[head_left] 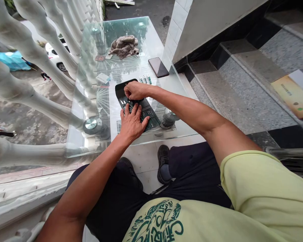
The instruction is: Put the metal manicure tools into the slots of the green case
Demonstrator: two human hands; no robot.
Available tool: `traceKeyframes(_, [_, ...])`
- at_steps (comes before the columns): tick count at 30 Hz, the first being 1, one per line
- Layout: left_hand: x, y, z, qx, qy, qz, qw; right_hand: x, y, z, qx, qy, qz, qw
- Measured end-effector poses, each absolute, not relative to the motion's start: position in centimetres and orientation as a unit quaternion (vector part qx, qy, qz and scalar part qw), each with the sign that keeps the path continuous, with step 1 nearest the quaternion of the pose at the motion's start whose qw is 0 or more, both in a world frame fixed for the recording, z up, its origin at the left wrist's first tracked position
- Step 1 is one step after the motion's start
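A dark folding manicure case (120,88) lies unfolded on the glass table, with several slim metal tools held in its slots. My left hand (132,122) rests on the case with fingers spread, pressing it down over some of the tools. Just beyond it, my right hand (136,90) is closed in a pinch at the upper part of the case. Whatever is between those fingers is hidden. Small silver-and-green pieces that look like nail clippers (145,79) lie beside the case, to the right of my right hand.
The glass table (131,25) also carries a smartphone (158,67), a crumpled cloth (124,47) and a small white packet (103,78). White balusters (37,97) line the left side. Stone steps (244,80) rise at right, with a printed box (293,95) on them.
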State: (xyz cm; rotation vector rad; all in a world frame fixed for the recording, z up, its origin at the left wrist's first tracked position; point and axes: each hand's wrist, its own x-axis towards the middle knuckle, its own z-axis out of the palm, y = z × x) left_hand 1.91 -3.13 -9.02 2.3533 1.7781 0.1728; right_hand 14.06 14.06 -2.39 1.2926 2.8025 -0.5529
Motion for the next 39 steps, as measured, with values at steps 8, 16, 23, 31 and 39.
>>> traceKeyframes(8, [2.0,-2.8,-8.7,0.794,0.599,0.046,0.091,14.8,12.8,-3.5,0.376,0.916,-0.138,-0.008])
traceKeyframes(16, [1.9,-2.7,-8.3,0.802,0.588,0.039,0.093,15.7,10.8,-2.9,0.325,0.936,-0.129,-0.043])
traceKeyframes(23, [2.1,-3.1,-8.5,0.798,0.594,0.051,0.09,16.6,9.9,-1.2,0.406,0.875,-0.253,-0.072])
traceKeyframes(31, [2.3,-3.2,-9.0,0.794,0.598,0.051,0.09,14.8,12.2,-1.1,0.587,0.755,-0.288,-0.039])
traceKeyframes(39, [2.3,-3.1,-9.6,0.797,0.592,0.067,0.095,12.0,14.4,-1.9,0.615,0.763,-0.196,0.034])
